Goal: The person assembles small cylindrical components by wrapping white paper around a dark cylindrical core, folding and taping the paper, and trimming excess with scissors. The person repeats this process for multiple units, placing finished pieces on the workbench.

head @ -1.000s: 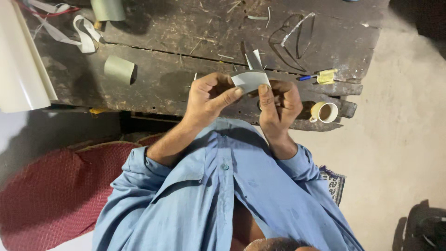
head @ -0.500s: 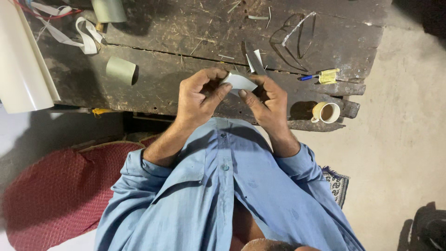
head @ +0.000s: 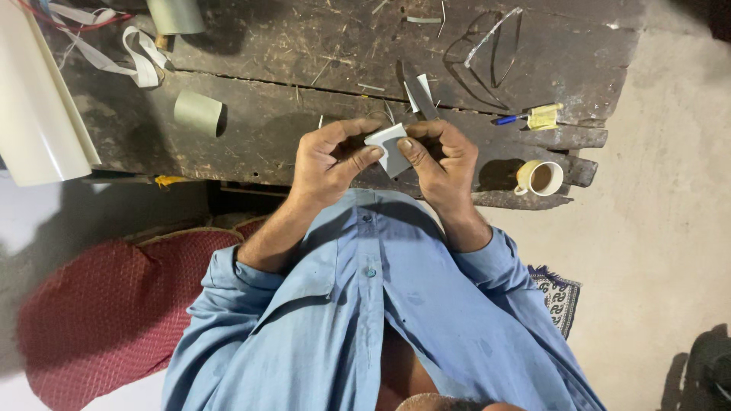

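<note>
My left hand (head: 331, 156) and my right hand (head: 442, 156) are close together over the near edge of a dark, worn wooden workbench (head: 320, 46). Between them they hold a small pale grey piece of sheet (head: 387, 146), pinched by both thumbs and forefingers. Part of the piece is hidden behind my right fingers. Just beyond my hands a dark blade (head: 417, 90) lies on the bench next to a white scrap. My light blue shirt sleeves fill the lower part of the view.
A cup of tea (head: 539, 177) stands on the bench edge to the right, with a blue pen and yellow tag (head: 533, 116) beyond it. A grey-green tube section (head: 199, 113), white strips (head: 137, 57) and a large white pipe (head: 34, 99) lie left. A red cushion (head: 99, 312) is on the floor.
My hands have drawn closer together, and the pale piece, earlier held wider and curved between them, now shows only as a small patch between my thumbs.
</note>
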### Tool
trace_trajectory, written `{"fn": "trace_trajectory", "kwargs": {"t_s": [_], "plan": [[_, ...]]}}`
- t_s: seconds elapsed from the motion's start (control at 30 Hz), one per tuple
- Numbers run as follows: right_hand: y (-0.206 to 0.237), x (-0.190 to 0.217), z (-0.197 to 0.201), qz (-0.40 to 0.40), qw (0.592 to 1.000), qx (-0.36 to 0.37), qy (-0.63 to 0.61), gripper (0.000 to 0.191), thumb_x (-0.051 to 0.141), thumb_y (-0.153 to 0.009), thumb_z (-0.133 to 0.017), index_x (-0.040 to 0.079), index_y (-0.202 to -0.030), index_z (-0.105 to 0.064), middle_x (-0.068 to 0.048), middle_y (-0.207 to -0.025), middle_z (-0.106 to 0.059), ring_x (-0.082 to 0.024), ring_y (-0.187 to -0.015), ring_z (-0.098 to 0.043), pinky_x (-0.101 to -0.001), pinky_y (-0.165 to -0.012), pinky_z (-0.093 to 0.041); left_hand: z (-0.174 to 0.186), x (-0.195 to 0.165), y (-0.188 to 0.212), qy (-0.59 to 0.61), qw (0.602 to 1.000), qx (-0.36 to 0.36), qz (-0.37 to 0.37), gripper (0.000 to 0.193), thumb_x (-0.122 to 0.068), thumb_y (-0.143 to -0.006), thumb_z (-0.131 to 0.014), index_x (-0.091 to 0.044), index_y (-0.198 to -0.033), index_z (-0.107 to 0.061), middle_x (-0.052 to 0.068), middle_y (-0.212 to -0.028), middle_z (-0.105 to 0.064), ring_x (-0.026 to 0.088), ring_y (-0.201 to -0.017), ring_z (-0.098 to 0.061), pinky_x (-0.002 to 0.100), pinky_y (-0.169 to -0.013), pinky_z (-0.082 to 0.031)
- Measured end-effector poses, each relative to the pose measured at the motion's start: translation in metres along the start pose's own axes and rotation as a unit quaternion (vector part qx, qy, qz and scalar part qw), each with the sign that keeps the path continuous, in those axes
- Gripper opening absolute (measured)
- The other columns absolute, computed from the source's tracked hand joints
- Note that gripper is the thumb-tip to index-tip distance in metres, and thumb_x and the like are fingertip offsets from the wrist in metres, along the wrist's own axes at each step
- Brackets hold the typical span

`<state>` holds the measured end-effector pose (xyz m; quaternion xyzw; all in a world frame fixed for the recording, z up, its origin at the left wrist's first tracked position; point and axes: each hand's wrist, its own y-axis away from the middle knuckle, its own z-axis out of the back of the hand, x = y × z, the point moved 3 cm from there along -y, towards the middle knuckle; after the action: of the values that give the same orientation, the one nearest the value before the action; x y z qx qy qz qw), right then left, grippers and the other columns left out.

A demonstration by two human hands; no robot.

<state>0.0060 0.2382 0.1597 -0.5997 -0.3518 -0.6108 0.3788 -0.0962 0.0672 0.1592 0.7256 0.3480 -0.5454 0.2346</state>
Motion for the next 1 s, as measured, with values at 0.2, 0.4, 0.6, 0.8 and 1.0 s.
{"fn": "trace_trajectory", "kwargs": {"t_s": [0.2, 0.4, 0.6, 0.8, 1.0], "plan": [[-0.003, 0.003, -0.003, 0.005, 0.999, 0.038, -0.031, 0.019, 0.008, -0.102, -0.076, 0.000, -0.116, -0.067, -0.005, -0.103, -0.074, -0.009, -0.092, -0.069, -0.0242, -0.083, -0.057, 0.002, 0.002, 0.001, -0.062, 0.997, -0.028, -0.027, 0.017, -0.011, -0.098, -0.077, 0.001, -0.109, -0.073, 0.003, -0.092, -0.072, 0.005, -0.080, -0.067, 0.020, -0.068, -0.054], [-0.001, 0.006, -0.009, 0.021, 0.998, 0.054, -0.029, 0.029, 0.007, -0.101, -0.077, 0.000, -0.127, -0.066, -0.006, -0.113, -0.072, -0.012, -0.103, -0.068, -0.0256, -0.091, -0.057, 0.001, -0.002, 0.002, -0.133, 0.989, -0.055, -0.047, 0.013, -0.011, -0.099, -0.077, 0.000, -0.100, -0.071, 0.001, -0.083, -0.066, 0.003, -0.070, -0.056, 0.020, -0.059, -0.045], [-0.003, 0.013, -0.008, 0.083, 0.992, 0.027, 0.092, 0.030, 0.010, -0.098, -0.079, 0.000, -0.124, -0.068, -0.004, -0.105, -0.072, -0.008, -0.089, -0.064, -0.0232, -0.076, -0.052, -0.002, -0.006, -0.001, -0.197, 0.976, -0.046, -0.077, 0.011, -0.009, -0.096, -0.079, -0.002, -0.096, -0.071, 0.001, -0.077, -0.064, 0.005, -0.064, -0.053, 0.022, -0.054, -0.042], [-0.005, 0.010, -0.004, -0.022, 0.996, 0.071, 0.051, 0.014, 0.010, -0.100, -0.078, 0.001, -0.111, -0.073, 0.002, -0.090, -0.068, -0.004, -0.080, -0.057, -0.0211, -0.069, -0.045, -0.003, -0.016, 0.000, -0.202, 0.971, -0.020, -0.129, 0.011, -0.008, -0.098, -0.078, -0.001, -0.099, -0.070, 0.005, -0.086, -0.069, 0.010, -0.073, -0.063, 0.024, -0.061, -0.049], [-0.017, 0.004, 0.003, -0.065, 0.985, 0.161, 0.021, 0.012, 0.008, -0.098, -0.075, 0.001, -0.108, -0.071, 0.003, -0.092, -0.069, -0.003, -0.081, -0.059, -0.0193, -0.071, -0.049, -0.001, -0.023, 0.002, -0.235, 0.965, 0.026, -0.111, 0.011, -0.005, -0.097, -0.077, 0.003, -0.102, -0.072, 0.008, -0.085, -0.070, 0.014, -0.071, -0.069, 0.026, -0.059, -0.053]]}}
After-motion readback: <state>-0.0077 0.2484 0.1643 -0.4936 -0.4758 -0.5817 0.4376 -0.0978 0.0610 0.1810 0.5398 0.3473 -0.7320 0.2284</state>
